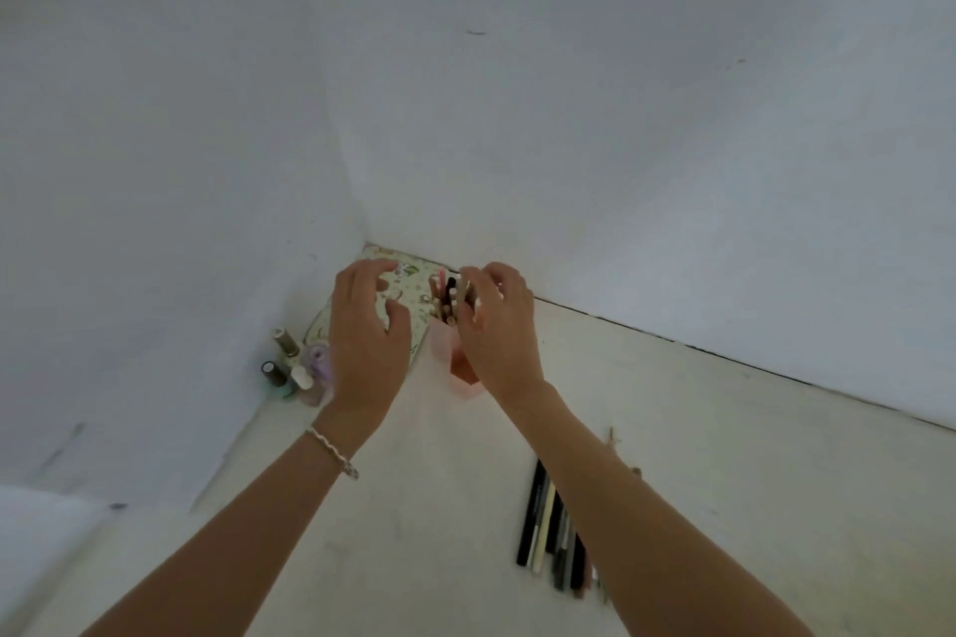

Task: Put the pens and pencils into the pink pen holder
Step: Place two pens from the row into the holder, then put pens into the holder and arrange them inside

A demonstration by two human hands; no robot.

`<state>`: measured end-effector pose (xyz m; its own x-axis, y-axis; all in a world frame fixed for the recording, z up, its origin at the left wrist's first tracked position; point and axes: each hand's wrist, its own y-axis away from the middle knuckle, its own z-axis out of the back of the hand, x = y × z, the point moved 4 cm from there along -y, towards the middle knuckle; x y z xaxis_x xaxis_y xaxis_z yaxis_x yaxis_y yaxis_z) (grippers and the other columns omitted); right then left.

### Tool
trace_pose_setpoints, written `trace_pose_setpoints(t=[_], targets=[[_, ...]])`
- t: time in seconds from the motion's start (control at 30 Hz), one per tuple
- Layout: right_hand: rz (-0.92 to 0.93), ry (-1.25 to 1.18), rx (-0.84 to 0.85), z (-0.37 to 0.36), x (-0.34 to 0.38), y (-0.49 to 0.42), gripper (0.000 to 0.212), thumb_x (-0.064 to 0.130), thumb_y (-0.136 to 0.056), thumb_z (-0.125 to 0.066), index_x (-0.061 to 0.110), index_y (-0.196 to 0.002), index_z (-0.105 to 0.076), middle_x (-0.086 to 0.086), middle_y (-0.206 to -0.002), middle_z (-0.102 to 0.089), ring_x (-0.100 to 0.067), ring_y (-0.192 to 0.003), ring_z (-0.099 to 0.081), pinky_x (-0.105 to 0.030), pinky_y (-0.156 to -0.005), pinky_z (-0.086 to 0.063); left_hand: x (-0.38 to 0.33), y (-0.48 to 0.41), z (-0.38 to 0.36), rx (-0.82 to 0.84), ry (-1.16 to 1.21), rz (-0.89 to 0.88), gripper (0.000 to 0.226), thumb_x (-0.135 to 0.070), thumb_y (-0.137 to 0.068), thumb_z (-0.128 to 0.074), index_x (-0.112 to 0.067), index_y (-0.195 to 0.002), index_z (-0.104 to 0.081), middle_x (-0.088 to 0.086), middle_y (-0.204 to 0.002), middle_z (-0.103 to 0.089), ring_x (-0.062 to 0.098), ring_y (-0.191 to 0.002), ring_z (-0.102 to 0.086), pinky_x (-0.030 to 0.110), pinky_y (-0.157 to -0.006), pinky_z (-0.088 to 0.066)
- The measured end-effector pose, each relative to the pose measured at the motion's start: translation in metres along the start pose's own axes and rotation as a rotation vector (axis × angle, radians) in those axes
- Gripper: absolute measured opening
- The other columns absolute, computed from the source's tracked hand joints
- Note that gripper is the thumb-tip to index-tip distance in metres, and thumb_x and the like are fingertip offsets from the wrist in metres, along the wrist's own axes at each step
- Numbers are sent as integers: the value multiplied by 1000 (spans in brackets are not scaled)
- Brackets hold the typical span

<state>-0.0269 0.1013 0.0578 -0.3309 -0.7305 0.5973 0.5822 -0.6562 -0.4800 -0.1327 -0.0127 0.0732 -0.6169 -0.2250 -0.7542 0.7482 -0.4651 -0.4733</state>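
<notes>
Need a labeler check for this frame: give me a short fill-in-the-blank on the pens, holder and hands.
1. Several upright pens stand in the translucent ___ plastic pen holder.
2. A row of dark and pale pens and pencils lies on the white tabletop beside the ___ forearm.
3. The left hand, with a beaded ___ at its wrist, hovers, holding nothing.
4. Small nail polish bottles stand to the ___ of that hand.
Missing words: pink; right; bracelet; left.

dim, flat, bluish light; soft overall focus; wide-angle bending at edges; faint shadows
</notes>
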Motion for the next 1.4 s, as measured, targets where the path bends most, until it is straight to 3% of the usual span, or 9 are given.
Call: trace_pose_setpoints(t=[0.2,0.33,0.47,0.63,0.77,0.9,1.07,1.27,1.4], targets=[[-197,-82,-171,51,-34,17,45,5,-83,-45,14,-126,-52,0,-123,-48,-18,-101,-54,-36,-92,-47,-15,69,-50,410,-52,191,23,-14,-86,-55,-37,-85,-52,-16,-82,-58,4,-77,-58,13,-64,-43],[-292,-71,-250,100,-66,39,42,0,-86,-45,19,-122,-53,7,-117,-51,-3,-87,-52,-12,-74,-44,-10,131,-103,873,-323,379,18,-20,-92,-54,-19,-109,-60,1,-108,-67,21,-100,-64,27,-82,-49],[-384,-29,-264,140,-98,74,39,-3,-85,-45,18,-116,-58,10,-111,-54,5,-86,-53,-8,-68,-41,-18,165,-126,985,-424,398,24,-26,-94,-57,-11,-112,-56,8,-114,-63,27,-103,-62,32,-83,-49],[-560,40,-214,168,-127,123,39,-3,-86,-47,19,-116,-58,8,-103,-57,5,-80,-55,-11,-66,-42,-20,173,-135,940,-450,407,25,-27,-90,-63,-11,-108,-55,9,-107,-64,28,-95,-62,33,-77,-48],[-742,95,117,156,-146,155,31,6,-93,-44,15,-119,-58,4,-83,-59,-12,-69,-53,-25,-67,-42,-22,156,-137,862,-371,430,23,-19,-90,-62,-5,-109,-60,13,-107,-66,29,-97,-63,34,-78,-49],[-828,162,435,132,-149,180,41,9,-93,-48,13,-133,-47,-8,-109,-64,-22,-94,-61,-30,-80,-48,-40,125,-129,637,-172,362,21,-11,-89,-62,-7,-108,-54,8,-97,-63,14,-70,-56,20,-54,-38],[-720,312,591,109,-143,200,52,-1,-87,-47,15,-136,-39,-12,-112,-53,-32,-94,-60,-36,-75,-49,-63,110,-118,518,98,268,53,-4,-92,-59,-18,-140,-40,0,-85,-58,11,-71,-58,17,-59,-44],[-660,178,125,134,-137,152,53,-2,-87,-50,15,-137,-43,-5,-105,-53,-22,-76,-60,-31,-64,-52,-74,52,-84,185,195,91,46,-9,-95,-57,-29,-134,-44,0,-100,-63,9,-85,-63,8,-76,-49],[-517,-126,-189,144,-109,97,52,-1,-88,-54,25,-132,-44,3,-100,-55,-4,-76,-58,-10,-58,-46,-70,7,-70,68,7,-2,38,-12,-94,-57,-24,-128,-45,-1,-103,-64,11,-85,-60,17,-77,-47]])
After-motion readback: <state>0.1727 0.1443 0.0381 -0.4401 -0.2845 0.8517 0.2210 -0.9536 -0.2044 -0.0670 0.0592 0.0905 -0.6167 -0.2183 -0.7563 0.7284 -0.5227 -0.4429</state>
